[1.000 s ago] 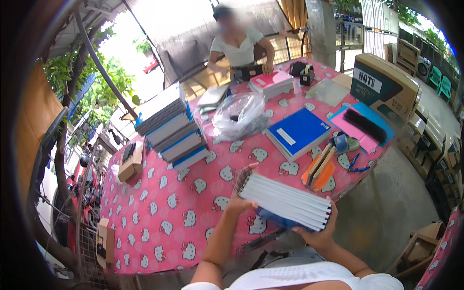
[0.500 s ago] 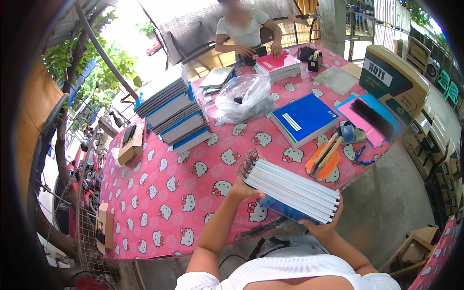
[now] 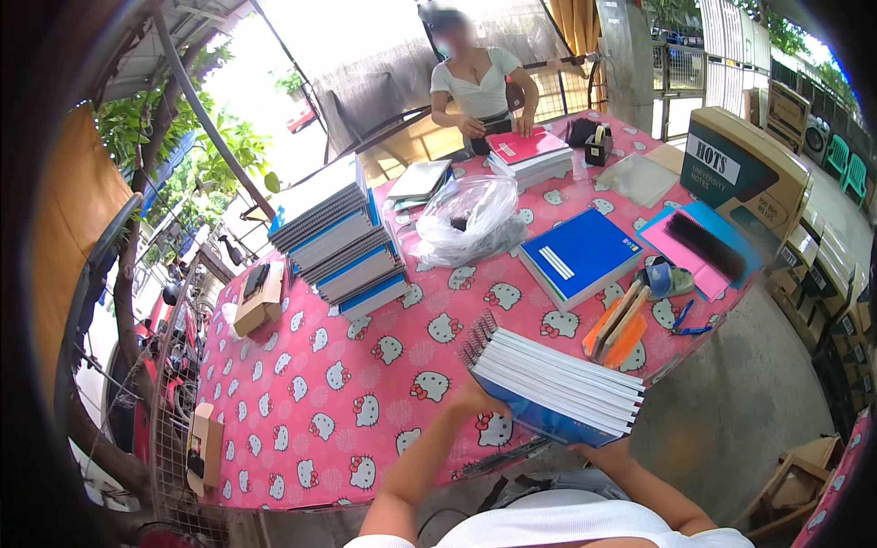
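Just over the table's near edge I hold a stack of spiral notebooks (image 3: 562, 379), tilted, its white page edges facing up and a blue cover toward me. My left hand (image 3: 480, 400) is closed on the end beside the wire coils. My right hand (image 3: 605, 451) grips the lower right end from beneath; part of its fingers is hidden by the notebooks. Beyond the stack, a blue notebook pile (image 3: 581, 256) lies flat. To its right stand a wooden-handled item with orange parts (image 3: 618, 327) and a tape roll (image 3: 671, 279).
A tall stack of spiral notebooks (image 3: 343, 242) stands left on the pink patterned table (image 3: 365, 365), near a clear plastic bag (image 3: 475, 219). Across, a person (image 3: 475, 87) touches a red-topped pile (image 3: 530, 151). A large carton (image 3: 744, 178), a black brush (image 3: 703, 245) and blue snips (image 3: 692, 320) are at right.
The notebook stack in my hands has tipped, showing more blue cover and fanning its edges slightly. The person across has straightened. My view has shifted a little.
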